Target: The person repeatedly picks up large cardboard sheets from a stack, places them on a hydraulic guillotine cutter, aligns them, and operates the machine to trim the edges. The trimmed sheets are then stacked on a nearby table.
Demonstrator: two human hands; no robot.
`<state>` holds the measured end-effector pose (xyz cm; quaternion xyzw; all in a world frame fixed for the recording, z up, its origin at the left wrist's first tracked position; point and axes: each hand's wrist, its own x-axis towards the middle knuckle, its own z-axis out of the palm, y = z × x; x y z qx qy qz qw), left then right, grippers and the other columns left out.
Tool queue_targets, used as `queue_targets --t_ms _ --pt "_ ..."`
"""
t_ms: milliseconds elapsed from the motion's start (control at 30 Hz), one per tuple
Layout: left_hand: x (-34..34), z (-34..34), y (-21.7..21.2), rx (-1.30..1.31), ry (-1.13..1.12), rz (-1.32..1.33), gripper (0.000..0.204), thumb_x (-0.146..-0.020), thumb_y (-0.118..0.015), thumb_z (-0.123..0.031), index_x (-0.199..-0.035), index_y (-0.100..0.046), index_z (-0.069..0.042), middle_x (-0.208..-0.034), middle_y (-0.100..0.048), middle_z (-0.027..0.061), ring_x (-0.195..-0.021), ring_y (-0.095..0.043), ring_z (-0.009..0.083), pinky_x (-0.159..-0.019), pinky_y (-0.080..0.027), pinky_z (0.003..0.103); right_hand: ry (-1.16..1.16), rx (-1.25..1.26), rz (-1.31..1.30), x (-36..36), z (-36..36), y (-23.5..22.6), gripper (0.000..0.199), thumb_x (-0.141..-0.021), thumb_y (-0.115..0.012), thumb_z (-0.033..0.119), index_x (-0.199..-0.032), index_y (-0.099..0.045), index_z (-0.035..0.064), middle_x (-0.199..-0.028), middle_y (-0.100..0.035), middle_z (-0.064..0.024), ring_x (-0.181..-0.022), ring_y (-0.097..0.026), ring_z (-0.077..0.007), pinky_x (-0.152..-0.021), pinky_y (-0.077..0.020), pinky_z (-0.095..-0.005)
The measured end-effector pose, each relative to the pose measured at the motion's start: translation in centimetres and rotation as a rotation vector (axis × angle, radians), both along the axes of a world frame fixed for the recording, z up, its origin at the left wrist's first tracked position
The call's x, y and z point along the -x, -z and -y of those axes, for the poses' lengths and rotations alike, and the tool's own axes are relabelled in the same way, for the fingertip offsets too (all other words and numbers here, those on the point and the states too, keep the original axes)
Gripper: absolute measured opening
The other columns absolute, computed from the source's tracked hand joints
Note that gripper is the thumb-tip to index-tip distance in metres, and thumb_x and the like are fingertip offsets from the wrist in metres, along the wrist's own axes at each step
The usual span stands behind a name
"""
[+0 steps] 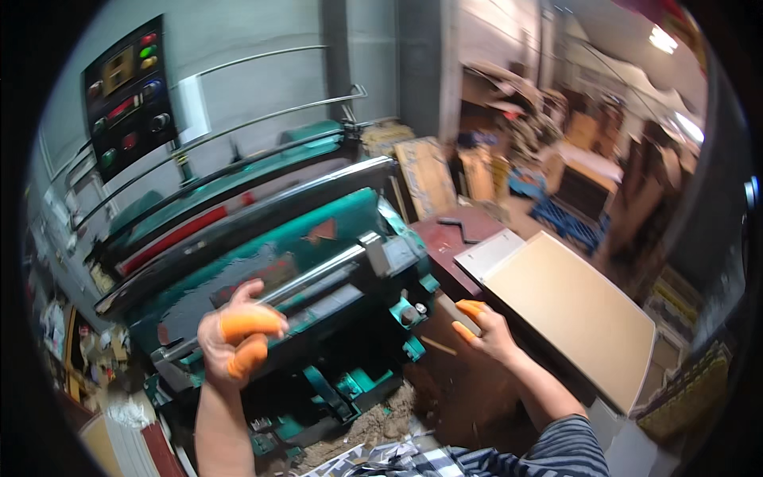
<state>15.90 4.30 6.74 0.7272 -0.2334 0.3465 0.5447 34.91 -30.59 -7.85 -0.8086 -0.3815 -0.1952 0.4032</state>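
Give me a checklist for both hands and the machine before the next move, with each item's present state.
1. Control panel in plain view: ok.
2. Left hand apart from the green machine: cannot tell; contact is unclear.
3. Every left-hand digit covered: not ok; orange covers show, but one raised digit looks bare.
4. Right hand holding nothing: cannot tell; a greyish strip shows by it.
5. Maroon surface free of loose items: not ok; a black bent bar lies there.
6. Machine stopped: cannot tell from one still.
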Motion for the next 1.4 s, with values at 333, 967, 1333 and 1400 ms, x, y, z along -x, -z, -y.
queue_targets --t_ms 333,967,1333,1400 --pt "3.7 17.0 -5.6 0.34 1.49 0.033 0.046 -0.095 -0.058 -0.031 -0.071 -0.062 0.008 -0.065 -0.055 0.0197 -0.06 -0.06 0.0329 -0.072 -0.049 0.062 0.121 0.166 -0.375 6.4 2.8 10.1 0.027 -0.085 -0.067 0.021 -0.106 -0.068 0.0032 -0.108 -0.067 -0.0166 -0.095 -0.066 -0.0338 -0.082 -0.0538 -0.0391" --pt "14.0 23.0 -4.0 0.915 0.643 0.538 0.033 -0.083 -0.07 -0.009 -0.055 -0.055 -0.001 -0.052 -0.048 0.0102 -0.043 -0.049 0.0219 -0.046 -0.053 0.038 -0.381 -0.233 0.046 9.6 -6.4 -3.2 0.026 -0.079 -0.074 0.002 -0.104 -0.067 -0.0005 -0.102 -0.067 -0.0191 -0.093 -0.067 -0.0325 -0.081 -0.0537 -0.0351" --pt "18.5 14.6 -3.3 0.054 0.534 -0.024 0.036 -0.096 -0.056 -0.026 -0.069 -0.065 -0.003 -0.071 -0.065 0.0125 -0.063 -0.065 0.0244 -0.081 -0.053 0.045 -0.494 0.026 -0.078 5.3 -17.5 -7.4 0.039 -0.088 -0.067 0.023 -0.122 -0.061 0.0032 -0.127 -0.058 -0.0187 -0.114 -0.057 -0.0365 -0.096 -0.047 -0.0411" --pt "20.3 13.6 -3.4 -0.049 0.202 -0.089 0.04 -0.095 -0.055 -0.035 -0.075 -0.068 -0.002 -0.078 -0.069 0.0121 -0.073 -0.067 0.0248 -0.086 -0.05 0.044 -0.494 0.286 0.104 3.9 -23.5 -3.2 0.051 -0.092 -0.06 0.039 -0.13 -0.055 0.0064 -0.135 -0.053 -0.018 -0.121 -0.051 -0.0375 -0.102 -0.0414 -0.0441"
